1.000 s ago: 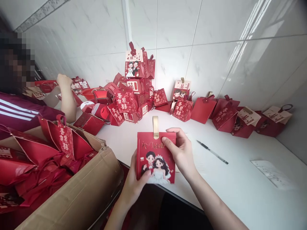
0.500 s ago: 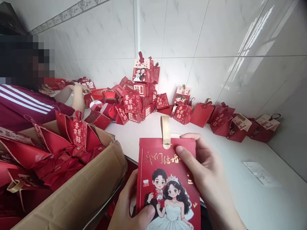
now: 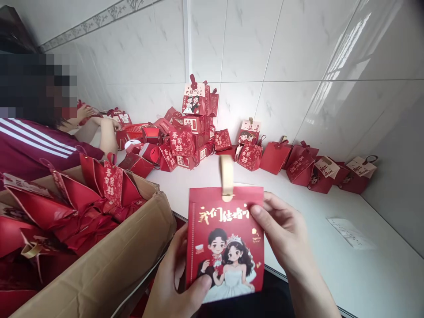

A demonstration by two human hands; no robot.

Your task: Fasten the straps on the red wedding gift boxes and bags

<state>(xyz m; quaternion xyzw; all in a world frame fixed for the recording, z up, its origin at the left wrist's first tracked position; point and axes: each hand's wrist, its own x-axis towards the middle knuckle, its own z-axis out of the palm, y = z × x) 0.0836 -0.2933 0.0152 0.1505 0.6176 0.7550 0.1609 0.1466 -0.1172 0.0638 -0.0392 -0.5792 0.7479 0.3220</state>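
Note:
Upright in front of me is a red gift box with gold lettering, a cartoon bride and groom, and a gold ribbon loop at its top. My left hand grips its lower left side, thumb across the printed front. At the upper right edge, my right hand pinches it, thumb in front and fingers behind. The back of the box is hidden from me.
A cardboard carton full of red gift boxes stands at the left. More red boxes are stacked on the white table along the tiled wall. A white card lies at right. Another person sits at far left.
The gift box has moved up slightly and tilted, so its bottom edge now shows. My right hand has shifted to the box's upper right edge. The other person's farther hand has come into view.

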